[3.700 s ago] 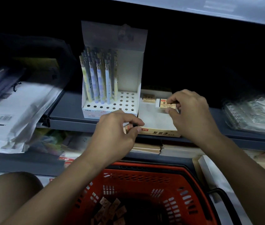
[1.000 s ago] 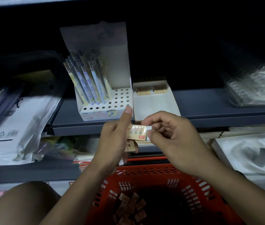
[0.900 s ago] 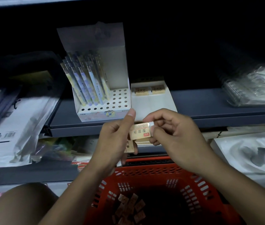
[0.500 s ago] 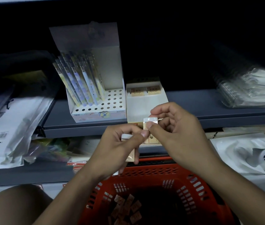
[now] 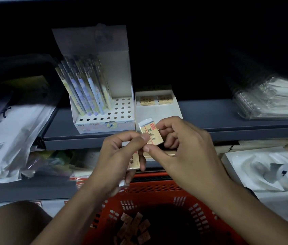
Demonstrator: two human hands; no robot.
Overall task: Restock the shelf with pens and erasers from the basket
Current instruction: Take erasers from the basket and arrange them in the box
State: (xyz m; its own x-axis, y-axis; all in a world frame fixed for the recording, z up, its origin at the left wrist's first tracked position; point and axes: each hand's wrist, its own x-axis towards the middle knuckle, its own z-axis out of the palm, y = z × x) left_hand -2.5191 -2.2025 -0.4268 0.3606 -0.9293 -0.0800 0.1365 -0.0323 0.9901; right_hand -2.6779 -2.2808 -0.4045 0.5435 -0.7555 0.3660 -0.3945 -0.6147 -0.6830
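The eraser (image 5: 151, 133) is now sitting up in front of the eraser box (image 5: 159, 110), just below the box's open white floor, and it is being held in the air, not resting on anything. Half a second ago it was lower and turned on its end; now it is tipped so its yellow face with the red writing is showing. The right hand (image 5: 184, 147) is pinching it, with the thumb under its lower corner and the curled fingers behind it. The left hand (image 5: 120, 156) is touching the eraser's near edge with its fingertips, and it is also gripping more erasers (image 5: 134, 161) against its palm, below the box. About a second ago both hands were holding one eraser together, so it looks like the right hand is taking this one over. That likely means it is getting ready to go into the box, where only two erasers (image 5: 154, 100) are lying at the back. To the left of the box, touching it, the pen stand (image 5: 102, 103) is holding pens (image 5: 85, 91) on its left side, with many holes bare. Below the box, the red basket (image 5: 157, 195) is holding lots more erasers, so much of the job is waiting.
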